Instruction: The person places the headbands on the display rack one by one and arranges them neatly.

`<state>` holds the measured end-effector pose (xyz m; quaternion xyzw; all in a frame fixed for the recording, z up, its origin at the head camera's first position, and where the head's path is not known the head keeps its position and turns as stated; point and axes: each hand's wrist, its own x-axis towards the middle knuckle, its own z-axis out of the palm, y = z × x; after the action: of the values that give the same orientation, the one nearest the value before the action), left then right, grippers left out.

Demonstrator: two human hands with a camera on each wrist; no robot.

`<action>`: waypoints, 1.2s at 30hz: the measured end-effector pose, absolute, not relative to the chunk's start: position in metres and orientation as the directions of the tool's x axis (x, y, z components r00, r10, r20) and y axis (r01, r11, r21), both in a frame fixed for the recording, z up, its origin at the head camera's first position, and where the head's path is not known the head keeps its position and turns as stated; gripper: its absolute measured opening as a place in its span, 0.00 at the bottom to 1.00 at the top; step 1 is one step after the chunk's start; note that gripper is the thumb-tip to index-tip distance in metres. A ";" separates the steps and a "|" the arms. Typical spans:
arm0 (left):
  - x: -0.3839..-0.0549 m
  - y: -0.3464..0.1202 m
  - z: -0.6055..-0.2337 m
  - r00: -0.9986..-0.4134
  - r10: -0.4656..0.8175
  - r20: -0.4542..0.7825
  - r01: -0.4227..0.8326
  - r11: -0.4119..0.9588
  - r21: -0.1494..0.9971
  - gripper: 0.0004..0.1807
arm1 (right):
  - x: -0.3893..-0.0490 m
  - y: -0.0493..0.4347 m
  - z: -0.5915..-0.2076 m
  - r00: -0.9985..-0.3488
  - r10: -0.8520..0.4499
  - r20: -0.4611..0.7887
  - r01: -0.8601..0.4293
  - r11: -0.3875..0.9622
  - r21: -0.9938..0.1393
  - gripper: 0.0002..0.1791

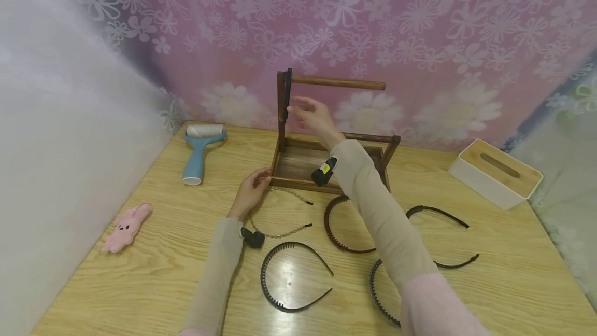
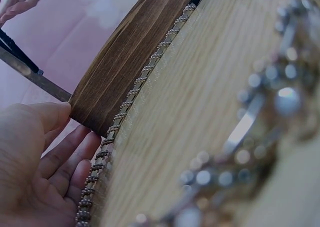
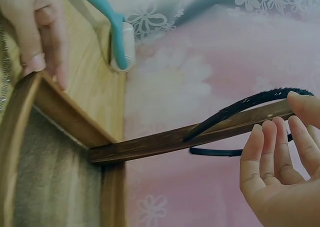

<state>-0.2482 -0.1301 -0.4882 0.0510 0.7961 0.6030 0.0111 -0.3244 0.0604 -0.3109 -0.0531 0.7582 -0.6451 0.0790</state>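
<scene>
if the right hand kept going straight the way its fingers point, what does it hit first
Most likely the hanging black headband on the wooden stand, with the stand's upright just past it. The right hand looks very close, perhaps touching; depth is unclear.

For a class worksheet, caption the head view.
Right grip at a black headband by a wooden rack's post, left grip touching the rack.

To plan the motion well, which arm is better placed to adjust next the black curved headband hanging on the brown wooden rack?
The right, probably: the right grip is beside the headband, while the left grip touches the rack lower down, at its front left corner.
</scene>
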 end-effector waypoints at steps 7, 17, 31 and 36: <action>-0.248 -0.130 -0.489 -0.994 0.084 0.065 0.086 0.274 0.958 0.21 | -0.312 0.074 -0.341 -0.975 -0.200 -0.096 0.070 0.130 -0.989 0.23; -0.247 -0.134 -0.491 -0.995 0.082 0.065 0.084 0.267 0.960 0.21 | -0.270 0.103 -0.392 -0.925 -0.349 -0.147 0.072 0.219 -0.973 0.24; -0.247 -0.138 -0.492 -0.995 0.087 0.049 0.072 0.279 0.958 0.21 | -0.223 0.169 -0.419 -0.860 -0.450 -0.242 0.048 0.401 -0.915 0.25; -0.247 -0.135 -0.490 -0.996 0.086 0.039 0.062 0.285 0.957 0.21 | -0.205 0.200 -0.419 -0.854 -0.450 -0.261 0.060 0.413 -0.909 0.26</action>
<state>-0.2474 -0.1353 -0.4900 0.0463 0.8014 0.5963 0.0100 -0.2052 0.1998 -0.4194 -0.1211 0.8051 -0.5281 0.2414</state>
